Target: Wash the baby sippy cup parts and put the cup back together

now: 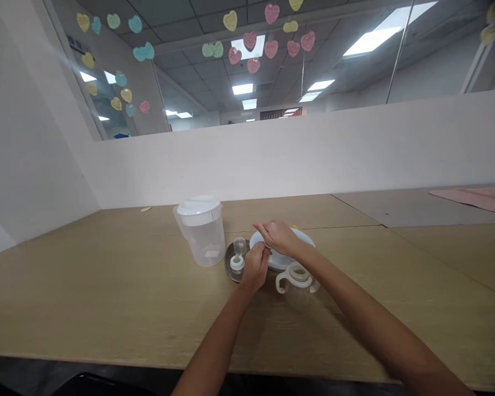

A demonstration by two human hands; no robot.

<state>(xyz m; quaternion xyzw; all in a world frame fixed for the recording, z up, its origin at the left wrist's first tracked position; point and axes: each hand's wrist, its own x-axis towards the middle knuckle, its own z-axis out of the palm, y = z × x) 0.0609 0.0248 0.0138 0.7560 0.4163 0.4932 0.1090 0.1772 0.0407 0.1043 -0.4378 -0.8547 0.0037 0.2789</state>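
Note:
My left hand (256, 266) and my right hand (278, 237) meet over the table, fingers closed together. Whatever is pinched between them is too small and covered to name. One digit of my right hand points out to the left. Behind the hands is a white plate (301, 237), partly covered by them. To the left, a dark round metal dish (230, 253) holds a clear dome cap (240, 245) and a white bottle collar (237, 263). In front of the plate stands an open clear baby bottle (298, 291) with two white handles, beside my right forearm.
A translucent pitcher (206, 239) with a white lid stands left of the dish. A small flat piece (146, 209) lies at the table's back left. Pink sheet material (482, 197) lies on the grey surface at right. A white wall (264, 162) bounds the table (107, 291).

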